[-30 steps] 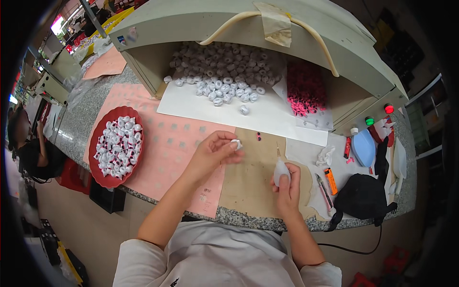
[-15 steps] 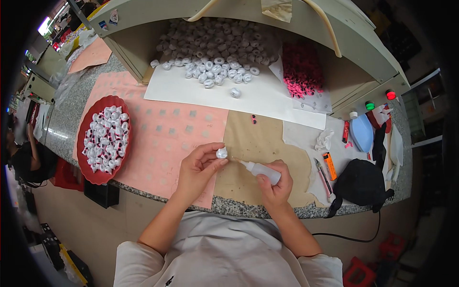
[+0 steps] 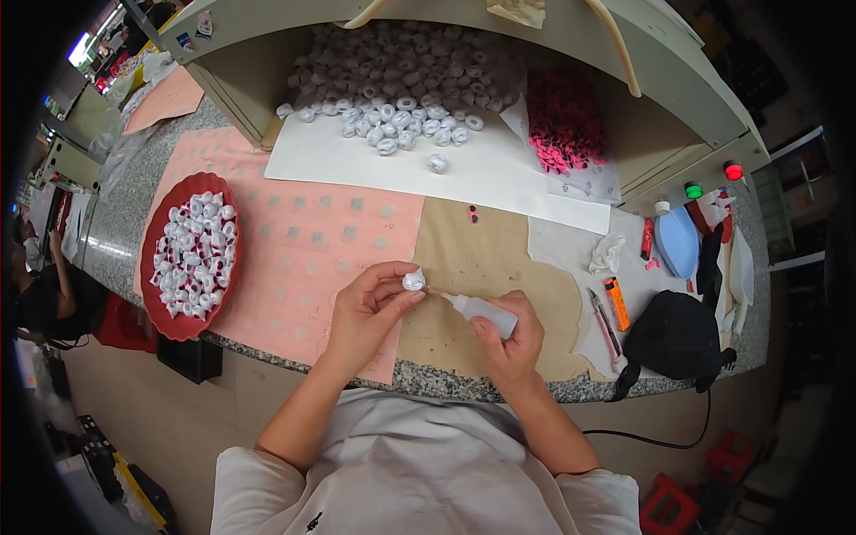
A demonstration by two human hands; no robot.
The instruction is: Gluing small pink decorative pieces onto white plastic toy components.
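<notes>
Above the counter point(image 3: 455, 384), left grip point(image 3: 368, 310) pinches white piece point(image 3: 414, 280), right grip point(image 3: 514, 345) clasps bottle point(image 3: 487, 314) aslant.

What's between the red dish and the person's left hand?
The head view shows just the pink sheet between the red dish and the left hand.

My shirt point(image 3: 437, 486) is pale, almost white, with soft folds and wrinkles down the front. My sleeves point(image 3: 254, 490) are pale too — short and loose, ending near my elbows. A little black mark point(image 3: 314, 521) sits low on my left side — too small to read. My forearms point(image 3: 301, 415) and fingers point(image 3: 387, 272) are bare.
</notes>
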